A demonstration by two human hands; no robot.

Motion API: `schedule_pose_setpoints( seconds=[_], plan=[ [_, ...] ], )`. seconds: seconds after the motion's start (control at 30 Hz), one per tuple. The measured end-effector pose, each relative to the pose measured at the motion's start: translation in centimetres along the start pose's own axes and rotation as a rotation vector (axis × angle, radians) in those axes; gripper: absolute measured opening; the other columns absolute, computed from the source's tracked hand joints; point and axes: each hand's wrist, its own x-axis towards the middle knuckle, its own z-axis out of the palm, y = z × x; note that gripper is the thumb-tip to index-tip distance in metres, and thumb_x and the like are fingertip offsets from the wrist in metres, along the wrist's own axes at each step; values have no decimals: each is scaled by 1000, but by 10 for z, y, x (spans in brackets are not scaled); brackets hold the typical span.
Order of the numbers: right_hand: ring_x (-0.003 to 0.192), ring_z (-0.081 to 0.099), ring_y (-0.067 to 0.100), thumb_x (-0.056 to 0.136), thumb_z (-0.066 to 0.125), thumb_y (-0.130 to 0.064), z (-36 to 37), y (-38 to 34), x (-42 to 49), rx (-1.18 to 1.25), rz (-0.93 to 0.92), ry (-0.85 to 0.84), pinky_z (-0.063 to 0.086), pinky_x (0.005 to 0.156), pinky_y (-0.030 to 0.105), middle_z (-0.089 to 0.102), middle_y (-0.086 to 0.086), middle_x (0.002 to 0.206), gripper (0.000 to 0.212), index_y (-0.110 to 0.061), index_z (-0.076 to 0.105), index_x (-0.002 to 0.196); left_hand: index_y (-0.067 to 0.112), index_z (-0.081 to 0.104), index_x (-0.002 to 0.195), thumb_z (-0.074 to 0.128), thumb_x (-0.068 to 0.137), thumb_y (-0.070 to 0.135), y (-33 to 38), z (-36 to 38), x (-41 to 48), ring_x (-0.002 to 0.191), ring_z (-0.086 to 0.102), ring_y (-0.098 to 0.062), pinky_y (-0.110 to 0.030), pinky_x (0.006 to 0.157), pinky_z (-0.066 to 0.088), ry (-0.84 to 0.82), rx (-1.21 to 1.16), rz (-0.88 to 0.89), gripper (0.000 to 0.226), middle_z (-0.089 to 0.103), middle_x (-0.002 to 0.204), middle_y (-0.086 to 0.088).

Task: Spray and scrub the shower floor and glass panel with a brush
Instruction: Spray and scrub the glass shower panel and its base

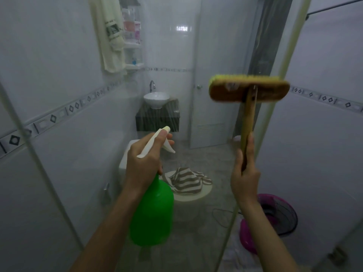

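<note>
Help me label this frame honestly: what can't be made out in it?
Head view only.
brush: motion-blurred; bristle contact with the glass panel unclear.
shelf bottles: labels too small, hazed by the glass.
toilet: partly hidden behind the left hand and spray bottle.
pink fan: partly covered by the right forearm.
shower floor: below the bottom edge.
</note>
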Motion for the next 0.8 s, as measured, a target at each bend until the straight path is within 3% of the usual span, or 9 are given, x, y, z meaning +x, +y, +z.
schedule_pose_setpoints(
  seconds=[0.1,0.17,0.27,0.37,0.47,0.57,0.7,0.8],
  plan=[
    [35,39,18,97,27,-59,-14,29,-76,-64,129,-96,39,35,32,55,16,56,51,-52,16,146,24,77,90,57,100,38,1,4,3,40,52,-20,-23,38,42,-12,0,6,26,79,90,3],
    [37,40,22,94,26,-65,-23,28,-80,-64,167,-122,36,36,29,55,20,56,52,-55,17,144,22,77,91,56,102,36,2,8,4,40,52,-20,-23,39,43,-21,7,14,28,79,90,4],
    [40,35,15,101,37,-41,-23,1,-7,-23,78,-37,33,37,28,51,19,57,50,-42,19,148,17,78,93,54,104,31,2,14,5,39,51,-16,-22,39,42,-40,5,13,30,79,91,6],
    [45,37,23,103,40,-16,-24,-23,57,38,12,55,35,39,28,50,26,65,52,-32,19,147,16,78,94,52,105,28,3,19,5,36,47,-13,-21,39,41,-56,-26,13,30,79,91,4],
    [39,34,12,102,40,-17,-20,-12,22,41,25,0,31,36,20,47,13,58,55,-37,19,148,15,78,95,52,105,28,3,21,6,35,46,-13,-20,39,40,-63,-38,26,31,79,91,2],
    [38,31,11,101,39,-25,-22,-4,-25,33,77,-80,33,34,26,48,10,55,57,-51,17,146,13,77,98,52,104,28,6,22,5,36,47,-10,-20,39,40,-59,-47,35,30,79,91,2],
    [42,39,13,102,41,-17,-26,-44,63,90,49,27,38,39,26,52,20,68,54,-31,19,149,20,77,93,54,104,30,16,23,8,38,48,-19,-22,38,40,-68,-58,56,28,79,90,5],
    [44,36,16,103,39,-17,-25,-58,99,82,-9,86,40,40,24,48,16,65,53,-23,20,152,15,77,94,54,104,31,22,21,12,37,46,-19,-23,38,41,-65,-48,72,30,79,90,4]
  ],
)
